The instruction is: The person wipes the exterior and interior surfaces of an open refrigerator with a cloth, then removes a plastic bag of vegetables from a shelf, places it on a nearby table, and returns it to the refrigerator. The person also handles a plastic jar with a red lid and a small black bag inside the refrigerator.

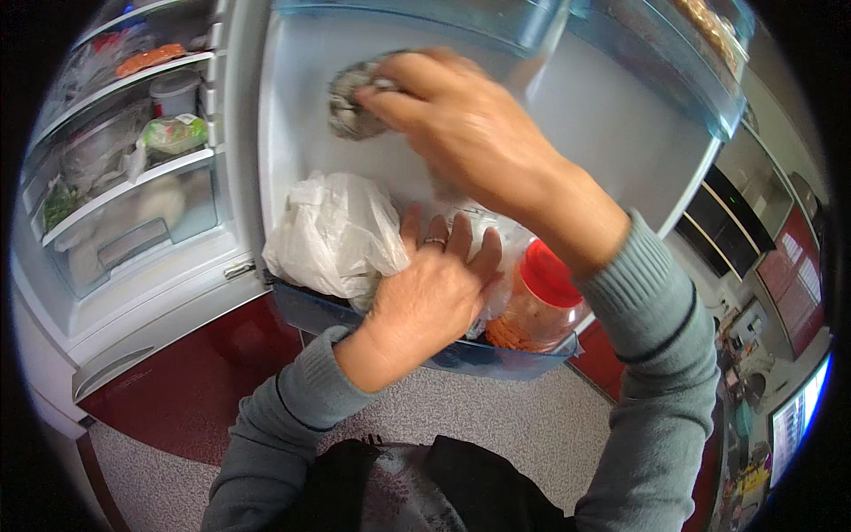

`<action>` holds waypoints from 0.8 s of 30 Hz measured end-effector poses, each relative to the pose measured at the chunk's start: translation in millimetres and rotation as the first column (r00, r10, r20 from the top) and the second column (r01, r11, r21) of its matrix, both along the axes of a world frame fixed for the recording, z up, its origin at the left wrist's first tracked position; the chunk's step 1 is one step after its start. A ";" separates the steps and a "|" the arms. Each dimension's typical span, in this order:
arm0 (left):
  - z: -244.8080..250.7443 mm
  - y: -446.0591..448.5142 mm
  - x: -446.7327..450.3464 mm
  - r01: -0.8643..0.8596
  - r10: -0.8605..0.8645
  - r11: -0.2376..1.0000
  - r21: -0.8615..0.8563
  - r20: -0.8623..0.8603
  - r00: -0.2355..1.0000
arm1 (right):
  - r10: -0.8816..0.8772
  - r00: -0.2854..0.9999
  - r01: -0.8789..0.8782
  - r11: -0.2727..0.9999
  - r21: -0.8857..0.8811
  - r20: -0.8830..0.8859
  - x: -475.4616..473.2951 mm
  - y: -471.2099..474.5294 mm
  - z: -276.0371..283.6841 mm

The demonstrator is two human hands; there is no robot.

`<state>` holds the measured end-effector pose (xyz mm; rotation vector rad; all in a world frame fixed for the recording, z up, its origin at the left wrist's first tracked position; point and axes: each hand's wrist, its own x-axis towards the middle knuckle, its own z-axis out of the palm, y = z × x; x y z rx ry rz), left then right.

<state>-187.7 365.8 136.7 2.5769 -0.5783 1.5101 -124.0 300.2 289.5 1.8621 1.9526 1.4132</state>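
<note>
My right hand (452, 106) pinches a small knotted plastic bag with pale and dark contents (352, 100), held in front of the white inner panel of the open fridge door (598, 133). Lower down, my left hand (432, 286) reaches into the blue-tinted door bin (326, 312) with its fingers spread, beside a white plastic bag (339, 233). Whether its fingertips grip anything cannot be told. To its right in the bin stands a clear plastic jar with a red lid (550, 274) and orange contents. Clear plastic bags (495, 226) lie behind my left fingers.
Fridge shelves at left hold a white tub (174, 93), a bag of green vegetables (174, 133) and an orange package (150, 60). Below is a clear drawer (139, 226). Upper door bins (651, 73) hang above my right arm. A cluttered counter runs along the far right.
</note>
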 end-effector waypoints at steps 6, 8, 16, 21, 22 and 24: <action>-10.7 13.8 -7.4 0.020 -0.021 0.998 -0.051 -0.024 0.999 | 0.015 0.991 0.054 0.871 -0.489 0.135 21.5 65.9 -29.0; -14.2 15.4 -9.1 0.031 -0.032 0.997 -0.066 -0.021 0.999 | 0.154 0.988 -0.124 0.884 -0.450 0.029 36.8 50.3 -42.9; -8.9 13.7 -17.8 -0.017 0.012 0.999 -0.047 -0.095 0.995 | -0.195 0.975 0.222 0.907 -0.359 0.110 1.8 -86.7 19.4; -4.9 16.6 -15.2 0.022 -0.026 0.996 -0.085 -0.050 0.998 | -0.416 0.871 0.302 0.873 0.382 0.262 -40.5 -172.8 21.8; -7.4 15.9 -13.7 0.029 -0.036 0.993 -0.114 -0.065 0.997 | -0.396 0.900 0.246 0.806 0.538 0.182 -44.2 -189.8 8.8; -7.8 15.2 -13.2 -0.006 0.010 0.999 -0.049 0.071 0.997 | -0.338 0.938 0.153 0.599 0.786 0.076 -38.5 -220.1 -26.3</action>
